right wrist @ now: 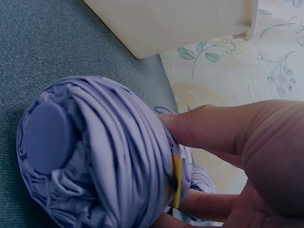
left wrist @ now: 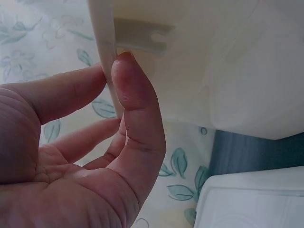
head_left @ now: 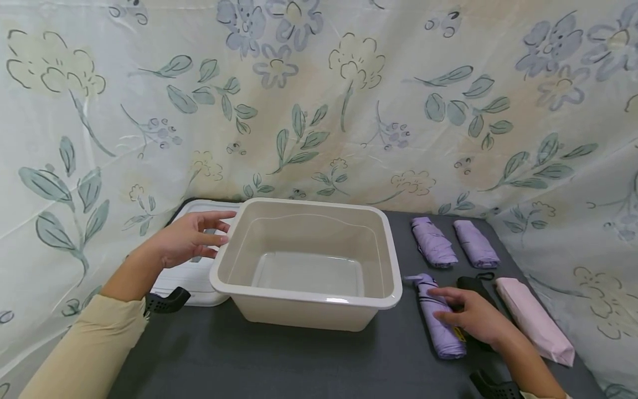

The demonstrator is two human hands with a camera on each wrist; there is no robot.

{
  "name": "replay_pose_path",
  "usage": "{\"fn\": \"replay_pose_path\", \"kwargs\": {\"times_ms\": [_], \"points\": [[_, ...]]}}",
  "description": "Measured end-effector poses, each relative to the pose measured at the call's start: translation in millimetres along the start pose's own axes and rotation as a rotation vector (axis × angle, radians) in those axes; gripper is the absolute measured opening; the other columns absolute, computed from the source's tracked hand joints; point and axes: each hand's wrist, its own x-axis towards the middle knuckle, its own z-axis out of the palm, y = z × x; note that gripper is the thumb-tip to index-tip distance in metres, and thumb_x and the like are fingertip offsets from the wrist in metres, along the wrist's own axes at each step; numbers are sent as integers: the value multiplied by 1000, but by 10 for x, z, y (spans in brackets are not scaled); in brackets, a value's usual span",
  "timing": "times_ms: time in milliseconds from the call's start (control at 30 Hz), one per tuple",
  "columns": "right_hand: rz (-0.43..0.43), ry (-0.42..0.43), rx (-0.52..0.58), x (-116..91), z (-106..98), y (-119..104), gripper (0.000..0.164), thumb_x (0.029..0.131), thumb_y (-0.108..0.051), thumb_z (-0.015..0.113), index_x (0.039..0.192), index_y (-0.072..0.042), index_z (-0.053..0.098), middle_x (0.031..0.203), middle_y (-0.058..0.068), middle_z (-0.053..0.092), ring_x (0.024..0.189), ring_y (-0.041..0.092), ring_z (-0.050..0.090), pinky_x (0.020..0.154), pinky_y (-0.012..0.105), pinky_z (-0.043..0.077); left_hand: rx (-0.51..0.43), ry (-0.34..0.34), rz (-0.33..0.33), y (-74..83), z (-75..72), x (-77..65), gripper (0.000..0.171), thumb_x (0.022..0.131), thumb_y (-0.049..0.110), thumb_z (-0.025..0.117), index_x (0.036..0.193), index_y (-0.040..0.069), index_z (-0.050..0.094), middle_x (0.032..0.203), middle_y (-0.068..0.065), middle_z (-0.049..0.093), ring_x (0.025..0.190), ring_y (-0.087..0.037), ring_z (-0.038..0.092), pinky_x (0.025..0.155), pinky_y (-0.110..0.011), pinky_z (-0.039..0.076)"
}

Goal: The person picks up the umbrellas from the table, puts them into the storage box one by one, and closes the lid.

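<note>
A beige plastic tub [head_left: 304, 318] stands upright on the dark table. My left hand [head_left: 184, 238] pinches its left rim between thumb and fingers, as the left wrist view shows at the rim edge [left wrist: 102, 38]. To the right of the tub lies a folded purple umbrella [head_left: 438, 327], wrapped tight, with a yellow tag [right wrist: 177, 180] on its side. My right hand [head_left: 473, 316] holds this umbrella from its right side, thumb and fingers at the wrapped cloth. The round end cap [right wrist: 49, 137] faces the right wrist camera. Part of the fingers is hidden behind the cloth.
Two more folded purple umbrellas [head_left: 433, 244] lie at the back right. A black folded umbrella [head_left: 476, 288] and a pink one [head_left: 535, 321] lie beyond my right hand. A white lid [head_left: 191, 285] lies left of the tub. Flowered cloth [head_left: 309, 100] hangs around the table.
</note>
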Motion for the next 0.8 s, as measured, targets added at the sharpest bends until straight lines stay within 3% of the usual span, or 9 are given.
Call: {"fn": "replay_pose_path", "kwargs": {"times_ms": [133, 233, 467, 633, 767, 800], "points": [[11, -12, -11, 28, -2, -19, 54, 90, -32, 78, 139, -13, 65, 142, 22, 60, 128, 43, 57, 95, 51, 52, -19, -4, -10, -4, -6, 18, 78, 97, 11, 70, 162, 7, 26, 140, -20, 43, 103, -16, 66, 89, -36, 61], [16, -17, -15, 48, 1, -39, 53, 89, -32, 79, 137, -15, 66, 141, 22, 61, 128, 43, 57, 97, 56, 51, -36, -11, -7, -4, -12, 20, 79, 97, 11, 70, 162, 7, 26, 138, -20, 44, 103, -15, 66, 89, -36, 61], [19, -38, 6, 93, 17, -56, 51, 88, -33, 80, 135, -18, 68, 142, 20, 61, 125, 33, 57, 92, 42, 51, -38, -6, -9, 23, -9, -4, 78, 97, 11, 70, 162, 7, 27, 136, -19, 44, 103, -15, 65, 89, -35, 61], [49, -66, 74, 110, 30, -57, 55, 88, -31, 81, 138, -15, 66, 136, 18, 61, 101, 23, 58, 74, 29, 50, -44, 0, -8, 27, 3, -1, 77, 97, 10, 69, 162, 7, 27, 134, -17, 45, 103, -15, 65, 88, -36, 61], [91, -93, 149, 121, 48, -53, 58, 87, -29, 82, 139, -12, 64, 126, 19, 57, 75, 19, 55, 54, 29, 47, -45, 1, -9, 13, 17, 21, 78, 97, 9, 70, 162, 7, 27, 135, -18, 46, 103, -15, 66, 88, -36, 61], [96, -93, 146, 124, 51, -53, 58, 86, -30, 83, 139, -13, 64, 128, 19, 57, 77, 19, 55, 55, 29, 48, -46, 1, -10, 12, 21, 25, 78, 97, 9, 70, 162, 7, 27, 135, -18, 46, 102, -15, 66, 88, -36, 61]]}}
